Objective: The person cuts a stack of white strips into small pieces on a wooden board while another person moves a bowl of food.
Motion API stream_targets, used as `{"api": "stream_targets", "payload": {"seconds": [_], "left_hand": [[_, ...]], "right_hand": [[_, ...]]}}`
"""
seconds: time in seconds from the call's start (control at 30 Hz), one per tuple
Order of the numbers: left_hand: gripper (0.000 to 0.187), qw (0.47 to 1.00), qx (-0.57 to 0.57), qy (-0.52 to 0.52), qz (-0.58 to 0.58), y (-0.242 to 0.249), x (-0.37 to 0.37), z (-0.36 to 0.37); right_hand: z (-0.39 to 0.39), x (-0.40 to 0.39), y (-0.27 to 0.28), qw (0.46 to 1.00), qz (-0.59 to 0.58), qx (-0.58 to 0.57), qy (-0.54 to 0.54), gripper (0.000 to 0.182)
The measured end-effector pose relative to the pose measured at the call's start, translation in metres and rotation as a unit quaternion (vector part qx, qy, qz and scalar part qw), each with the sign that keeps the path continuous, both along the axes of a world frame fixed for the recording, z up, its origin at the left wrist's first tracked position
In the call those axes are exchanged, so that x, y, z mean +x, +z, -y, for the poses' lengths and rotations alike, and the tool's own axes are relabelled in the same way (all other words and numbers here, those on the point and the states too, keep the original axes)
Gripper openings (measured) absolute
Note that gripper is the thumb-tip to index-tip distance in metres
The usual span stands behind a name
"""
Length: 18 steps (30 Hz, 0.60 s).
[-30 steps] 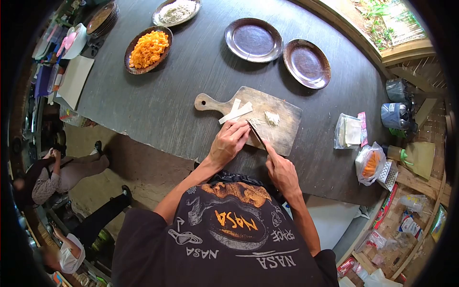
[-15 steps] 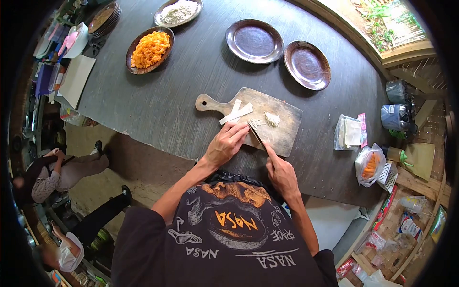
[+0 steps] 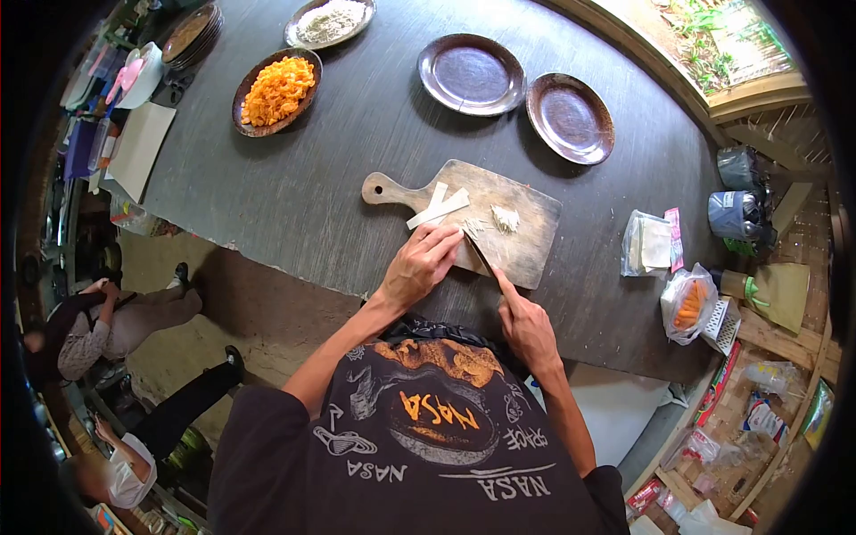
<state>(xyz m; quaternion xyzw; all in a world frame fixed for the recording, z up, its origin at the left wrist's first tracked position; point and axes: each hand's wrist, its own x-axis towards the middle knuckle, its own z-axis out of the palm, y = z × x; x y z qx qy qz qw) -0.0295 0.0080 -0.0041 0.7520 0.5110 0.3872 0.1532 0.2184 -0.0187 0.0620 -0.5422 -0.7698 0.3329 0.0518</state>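
Note:
A wooden cutting board (image 3: 526, 209) with a handle lies near the table's front edge. On its left part rest a few flat white strips (image 3: 439, 208), crossing each other. A small heap of thin white shreds (image 3: 505, 219) sits further right. My left hand (image 3: 423, 265) presses its bent fingers on the board just below the strips; what lies under the fingertips is hidden. My right hand (image 3: 528, 325) is closed round the handle of a knife (image 3: 480, 251), its index finger stretched along the blade, whose tip is beside my left fingertips.
Two dark oval plates (image 3: 473, 75) (image 3: 571, 119) stand behind the board. Back left are a bowl of orange pieces (image 3: 278, 92) and a plate of white shreds (image 3: 330, 21). Right are packets (image 3: 648, 243) and bagged carrots (image 3: 688, 308). Two people (image 3: 89, 334) (image 3: 125, 468) sit at left.
The whole view has shifted very slightly. Both hands, the knife and the board's contents look nearly the same.

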Motion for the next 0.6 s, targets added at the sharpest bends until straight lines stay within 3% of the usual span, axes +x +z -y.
{"api": "stream_targets", "payload": {"seconds": [0.6], "left_hand": [[0.032, 1.0, 0.007, 0.01, 0.003, -0.001, 0.001, 0.0]], "right_hand": [[-0.002, 0.001, -0.002, 1.0, -0.018, 0.0, -0.001, 0.066]]}}
